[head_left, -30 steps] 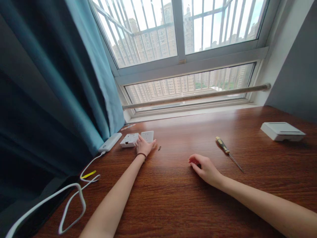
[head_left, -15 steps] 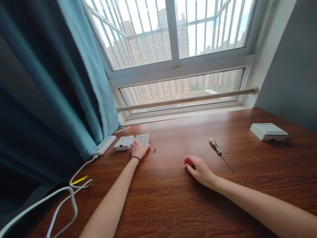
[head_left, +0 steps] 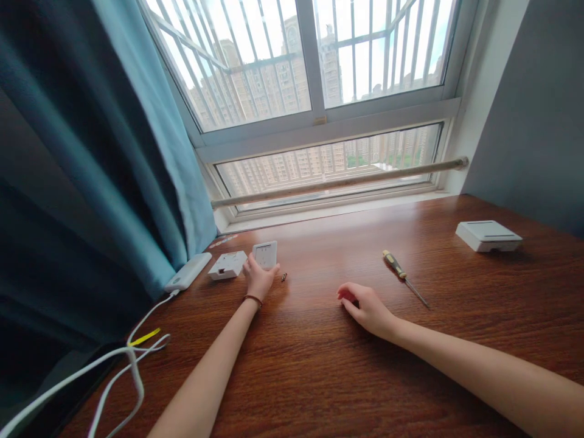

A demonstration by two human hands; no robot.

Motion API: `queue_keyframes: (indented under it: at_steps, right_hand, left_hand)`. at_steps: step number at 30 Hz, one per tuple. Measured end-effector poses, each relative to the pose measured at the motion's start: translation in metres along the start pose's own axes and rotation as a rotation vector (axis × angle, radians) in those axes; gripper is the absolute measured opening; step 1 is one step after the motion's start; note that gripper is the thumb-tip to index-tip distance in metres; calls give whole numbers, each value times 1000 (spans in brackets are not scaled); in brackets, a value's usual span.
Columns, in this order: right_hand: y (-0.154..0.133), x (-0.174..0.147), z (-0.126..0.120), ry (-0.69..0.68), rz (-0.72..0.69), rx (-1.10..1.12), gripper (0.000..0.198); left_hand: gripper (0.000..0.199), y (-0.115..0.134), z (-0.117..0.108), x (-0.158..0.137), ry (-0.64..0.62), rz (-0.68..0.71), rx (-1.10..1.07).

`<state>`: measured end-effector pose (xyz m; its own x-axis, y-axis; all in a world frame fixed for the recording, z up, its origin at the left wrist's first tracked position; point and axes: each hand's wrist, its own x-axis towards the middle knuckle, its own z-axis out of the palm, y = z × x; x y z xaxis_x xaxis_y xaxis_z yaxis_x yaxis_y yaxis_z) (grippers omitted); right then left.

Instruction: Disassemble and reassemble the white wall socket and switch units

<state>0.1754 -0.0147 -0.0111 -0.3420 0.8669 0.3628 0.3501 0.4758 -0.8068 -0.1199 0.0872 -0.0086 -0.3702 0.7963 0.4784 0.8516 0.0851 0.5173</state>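
My left hand (head_left: 260, 281) grips a thin white wall-socket panel (head_left: 265, 254) by its lower edges, thumb on the right and fingers on the left. The panel is tilted up, and slots show in its face. Just left of it sits a white box (head_left: 228, 265) with a dark cut-out in its front. A few small screws (head_left: 283, 277) lie on the table right of my left thumb. My right hand (head_left: 365, 309) rests on the table, fingers loosely curled and apart from the thumb, with nothing seen in it. To its right lies a screwdriver (head_left: 405, 277) with a yellow-and-dark handle.
On the wooden table (head_left: 310, 377), another white box (head_left: 489, 236) stands at the far right. A white power bank (head_left: 188, 272) with a white cable (head_left: 135, 377) lies by the blue curtain (head_left: 182, 201) on the left. A yellow tie (head_left: 145, 337) is around the cable. A window rises behind.
The panel, flat on the table before, is now raised and tilted in my left hand, slightly away from the white box. My right hand has stayed in place. The view has shifted slightly.
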Motion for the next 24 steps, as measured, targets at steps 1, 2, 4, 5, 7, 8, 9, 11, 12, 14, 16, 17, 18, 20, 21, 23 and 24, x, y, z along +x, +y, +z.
queue_keyframes:
  at_steps: [1, 2, 4, 5, 7, 8, 9, 11, 12, 14, 16, 17, 18, 20, 21, 23, 24]
  right_hand:
    - [1, 0, 0, 1, 1, 3, 12]
    - [1, 0, 1, 2, 2, 7, 11]
    - [1, 1, 1, 7, 8, 11, 10]
    - [1, 2, 1, 17, 19, 28, 11]
    - [0, 3, 1, 49, 62, 108, 18]
    - [0, 4, 0, 63, 86, 171, 22]
    - [-1, 4, 0, 68, 108, 241, 26]
    - [0, 5, -1, 60, 148, 349, 29]
    - [0, 6, -2, 59, 171, 379, 28]
    - [3, 7, -2, 76, 223, 405, 26]
    - [6, 8, -2, 105, 265, 419, 25]
    - [8, 9, -2, 116, 278, 430, 25]
    - [10, 10, -2, 124, 290, 441, 26]
    - [13, 12, -2, 147, 315, 465, 26]
    - [15, 13, -3, 162, 325, 474, 27]
    - [17, 15, -4, 192, 337, 486, 28]
    - [18, 16, -4, 207, 338, 489, 28]
  left_hand:
    - [87, 9, -1, -5, -5, 37, -24]
    - [87, 19, -1, -12, -17, 80, -47]
    - [86, 42, -5, -29, -73, 227, -145]
    - [86, 54, -7, -40, -119, 300, -199]
    - [87, 77, -12, -65, -216, 376, -269]
    - [88, 87, -15, -78, -257, 406, -297]
    - [89, 96, -17, -90, -299, 434, -321]
    - [90, 108, -19, -112, -359, 472, -368]
    - [90, 111, -19, -120, -375, 478, -385]
    - [92, 113, -18, -129, -405, 464, -418]
    - [96, 111, -16, -131, -442, 443, -467]
    - [96, 109, -15, -130, -463, 436, -501]
    - [95, 108, -14, -129, -483, 432, -540]
    - [85, 106, -14, -125, -517, 410, -622]
    - [76, 105, -13, -124, -536, 378, -663]
    - [59, 104, -11, -122, -588, 275, -746]
    - [53, 103, -9, -120, -612, 208, -793]
